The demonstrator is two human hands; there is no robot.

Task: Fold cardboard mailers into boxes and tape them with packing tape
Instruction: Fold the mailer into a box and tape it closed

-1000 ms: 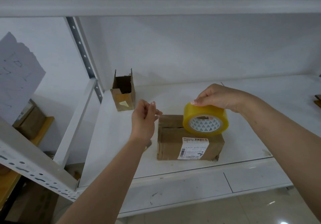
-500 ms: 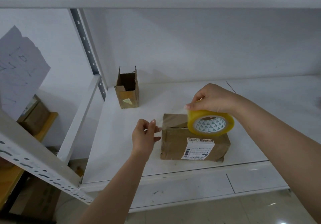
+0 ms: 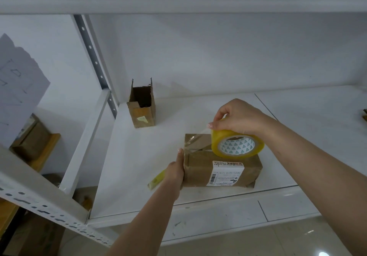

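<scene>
A moment ago the left hand was up in the air, a little away from the box, pinching the loose end of the tape. Now it has come down and its flat fingers press against the left end of the box, at about 9 o'clock from the label. A clear strip of tape now runs from that end up and across to the roll. This looks like the start of taping: the end seems stuck down, and the roll can be pulled across the top to close the box.

The right hand grips the tape roll from above, fingers curled over its rim. The roll is yellow with a white middle that has little green triangles. It sits tilted on top of the box, at about 12 o'clock from the label.

The box is brown, closed and lying on its side near the front edge of the white shelf. It looks a bit wrinkly and already has shiny tape on it. The white label with a barcode is on its front face.

Far behind it, at about 10 o'clock, stands a small open box with its flaps up, not taped shut yet.
</scene>
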